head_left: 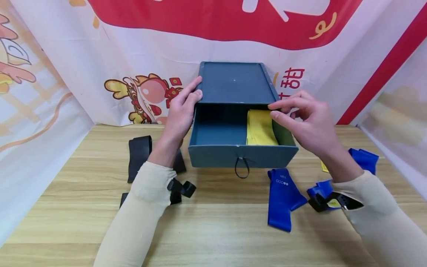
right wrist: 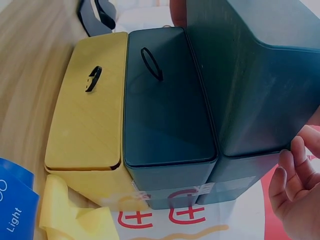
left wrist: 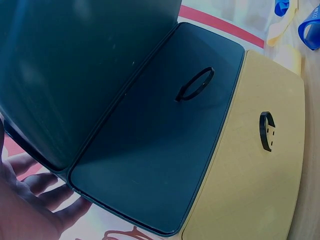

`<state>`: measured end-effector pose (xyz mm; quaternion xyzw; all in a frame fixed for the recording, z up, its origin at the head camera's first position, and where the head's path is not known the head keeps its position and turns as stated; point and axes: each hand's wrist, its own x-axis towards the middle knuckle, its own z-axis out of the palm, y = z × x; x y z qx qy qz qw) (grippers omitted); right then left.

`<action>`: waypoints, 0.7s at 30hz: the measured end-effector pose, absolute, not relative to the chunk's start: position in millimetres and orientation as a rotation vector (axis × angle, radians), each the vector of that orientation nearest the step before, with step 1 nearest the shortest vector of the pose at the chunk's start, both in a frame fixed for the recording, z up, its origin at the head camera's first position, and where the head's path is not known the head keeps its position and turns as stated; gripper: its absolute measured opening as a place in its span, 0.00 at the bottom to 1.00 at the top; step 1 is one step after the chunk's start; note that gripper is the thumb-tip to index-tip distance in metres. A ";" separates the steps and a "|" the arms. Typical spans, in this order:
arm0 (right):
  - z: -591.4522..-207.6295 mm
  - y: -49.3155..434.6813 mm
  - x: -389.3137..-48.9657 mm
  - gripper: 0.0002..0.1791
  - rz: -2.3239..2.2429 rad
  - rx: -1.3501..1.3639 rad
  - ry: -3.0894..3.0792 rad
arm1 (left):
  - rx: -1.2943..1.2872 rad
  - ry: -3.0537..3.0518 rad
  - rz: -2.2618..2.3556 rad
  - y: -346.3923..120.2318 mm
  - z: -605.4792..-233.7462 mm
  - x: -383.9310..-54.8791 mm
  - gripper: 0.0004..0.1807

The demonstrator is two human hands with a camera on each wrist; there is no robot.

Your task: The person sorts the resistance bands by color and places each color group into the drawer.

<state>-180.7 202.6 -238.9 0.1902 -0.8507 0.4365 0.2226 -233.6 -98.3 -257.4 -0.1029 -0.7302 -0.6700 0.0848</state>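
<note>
A dark blue-green drawer (head_left: 213, 156) is pulled out of the top of a cabinet (head_left: 235, 79). Folded yellow resistance bands (head_left: 260, 128) lie in its right half; the left half shows bare floor. My left hand (head_left: 181, 111) rests along the cabinet's left side, fingers extended and thumb near the top edge. Over the drawer's back right corner, my right hand (head_left: 307, 118) has index finger and thumb tips close together near the bands, with a small gap between them. In the right wrist view its other fingers (right wrist: 285, 172) bend loosely beside the cabinet wall.
Below are a closed dark drawer (left wrist: 155, 140) and a closed yellow drawer (left wrist: 240, 170), each with a black loop pull. Black bands (head_left: 138, 154) lie left on the wooden table (head_left: 213, 237). Blue bands (head_left: 281, 200) and a yellow band (right wrist: 75, 212) lie right. A printed cloth (head_left: 186, 48) hangs behind.
</note>
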 end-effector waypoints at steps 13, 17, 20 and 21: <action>-237.6 220.3 -177.9 0.15 1.404 0.561 -2.253 | -0.310 -2.168 -2.004 -98.6 -256.0 -233.7 0.26; -237.5 230.6 -179.2 0.14 1.468 0.548 -2.182 | -0.303 -2.175 -2.001 -98.8 -256.3 -233.4 0.27; -238.4 241.3 -181.2 0.15 1.499 0.499 -2.165 | -0.300 -2.181 -1.996 -98.4 -256.8 -233.3 0.27; -238.9 245.1 -181.8 0.15 1.485 0.472 -2.175 | -0.300 -2.183 -1.993 -98.2 -256.9 -233.3 0.27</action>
